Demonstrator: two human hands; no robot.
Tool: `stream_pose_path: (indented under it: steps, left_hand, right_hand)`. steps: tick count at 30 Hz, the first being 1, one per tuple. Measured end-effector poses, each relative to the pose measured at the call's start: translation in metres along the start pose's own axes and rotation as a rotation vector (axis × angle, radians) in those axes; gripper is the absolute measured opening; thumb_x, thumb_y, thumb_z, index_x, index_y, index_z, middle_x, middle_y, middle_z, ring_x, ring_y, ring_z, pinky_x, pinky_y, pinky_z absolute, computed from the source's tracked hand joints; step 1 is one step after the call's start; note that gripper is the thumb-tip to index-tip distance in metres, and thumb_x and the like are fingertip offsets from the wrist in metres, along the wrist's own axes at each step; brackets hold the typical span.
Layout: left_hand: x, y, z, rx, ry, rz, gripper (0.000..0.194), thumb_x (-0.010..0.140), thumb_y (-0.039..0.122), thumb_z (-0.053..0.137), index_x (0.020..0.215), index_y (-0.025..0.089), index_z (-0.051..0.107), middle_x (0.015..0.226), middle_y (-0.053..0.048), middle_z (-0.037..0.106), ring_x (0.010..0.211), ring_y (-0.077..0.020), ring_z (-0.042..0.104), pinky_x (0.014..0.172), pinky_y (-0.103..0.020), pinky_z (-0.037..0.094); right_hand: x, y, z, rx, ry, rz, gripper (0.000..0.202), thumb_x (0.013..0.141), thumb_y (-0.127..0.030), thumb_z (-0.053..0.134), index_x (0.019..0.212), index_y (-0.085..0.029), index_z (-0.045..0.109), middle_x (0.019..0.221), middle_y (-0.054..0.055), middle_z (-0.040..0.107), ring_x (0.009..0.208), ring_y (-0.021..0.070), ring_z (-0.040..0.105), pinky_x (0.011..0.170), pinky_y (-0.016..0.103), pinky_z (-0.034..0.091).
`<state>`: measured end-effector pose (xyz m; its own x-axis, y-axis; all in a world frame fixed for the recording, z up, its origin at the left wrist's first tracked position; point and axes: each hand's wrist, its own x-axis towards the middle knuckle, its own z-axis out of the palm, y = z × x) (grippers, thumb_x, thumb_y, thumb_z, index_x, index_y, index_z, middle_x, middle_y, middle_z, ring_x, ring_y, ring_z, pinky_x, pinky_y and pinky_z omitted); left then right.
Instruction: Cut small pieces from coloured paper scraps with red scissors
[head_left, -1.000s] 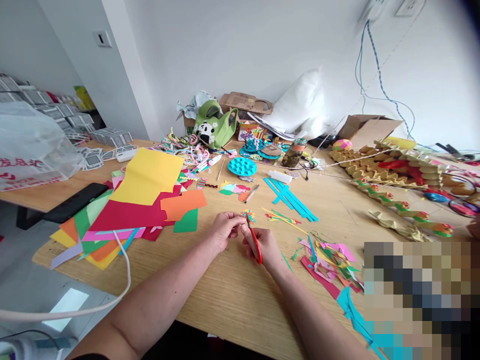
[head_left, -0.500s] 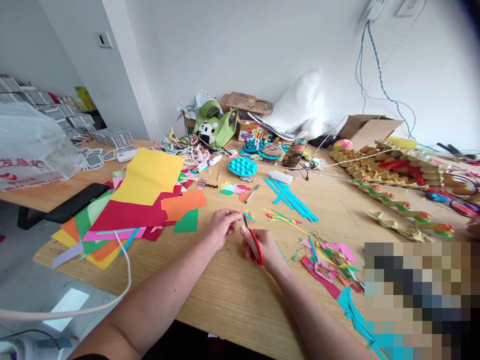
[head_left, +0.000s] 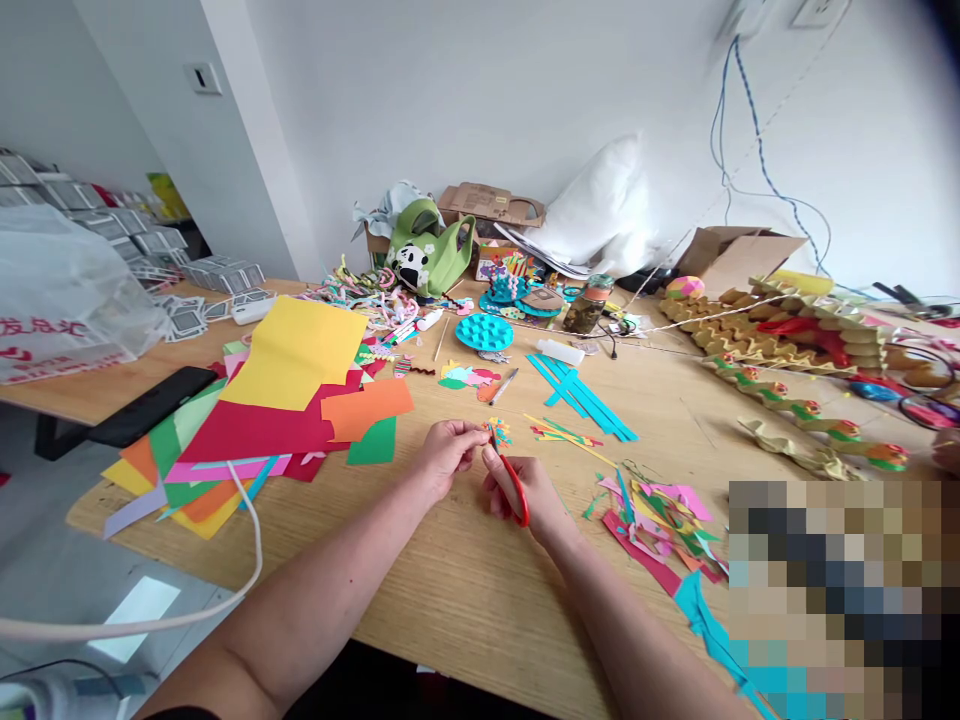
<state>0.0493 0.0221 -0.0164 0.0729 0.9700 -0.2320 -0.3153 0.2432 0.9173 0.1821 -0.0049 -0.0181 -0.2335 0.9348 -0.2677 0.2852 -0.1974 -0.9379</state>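
Red-handled scissors (head_left: 517,492) are in my right hand (head_left: 525,495), their blades pointing up and left. My left hand (head_left: 451,455) is pinched just left of the blade tips; whatever its fingertips hold is too small to make out. Tiny blue, yellow and orange paper bits (head_left: 499,431) lie just beyond the blades. Thin yellow, red and green strips (head_left: 562,432) rest to the right of these, with wider blue strips (head_left: 581,395) behind. A pen (head_left: 504,386) and small cut-out paper shapes (head_left: 471,376) lie farther back.
Coloured sheets (head_left: 294,352) are piled at the left near a white cable (head_left: 259,540). Paper scraps (head_left: 667,525) lie at the right, before egg cartons (head_left: 772,335). A blue scalloped plate (head_left: 484,332), a jar (head_left: 589,305) and a green bag (head_left: 431,250) stand behind.
Both hands stay in nearly the same place. The scissor blades have tilted slightly, and the small pile beyond them shows more orange bits. The thin green strip beside my right wrist is less visible.
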Motion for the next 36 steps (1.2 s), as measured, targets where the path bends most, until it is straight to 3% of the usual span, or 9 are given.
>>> stream_pose_path:
  steps: [22, 36]
  left_hand:
    - [-0.0024, 0.0015, 0.0016, -0.010, -0.052, 0.006, 0.019, 0.060, 0.031, 0.069, 0.058, 0.013, 0.061, 0.048, 0.003, 0.048, 0.039, -0.0045, 0.034, 0.038, -0.022, 0.015]
    - [-0.0018, 0.0010, 0.0008, 0.034, -0.038, 0.000, 0.018, 0.055, 0.029, 0.070, 0.061, 0.014, 0.062, 0.047, 0.004, 0.049, 0.039, -0.0040, 0.033, 0.040, -0.022, 0.017]
  right_hand:
    - [-0.0005, -0.0020, -0.0007, -0.003, 0.049, -0.006, 0.062, 0.073, -0.075, 0.053, 0.053, -0.016, 0.053, 0.034, -0.001, 0.050, 0.027, 0.0074, 0.039, 0.032, 0.019, 0.026]
    - [-0.0013, -0.0039, -0.0011, -0.033, 0.039, 0.011, 0.061, 0.074, -0.074, 0.053, 0.054, -0.016, 0.053, 0.033, -0.001, 0.050, 0.027, 0.0065, 0.037, 0.032, 0.019, 0.025]
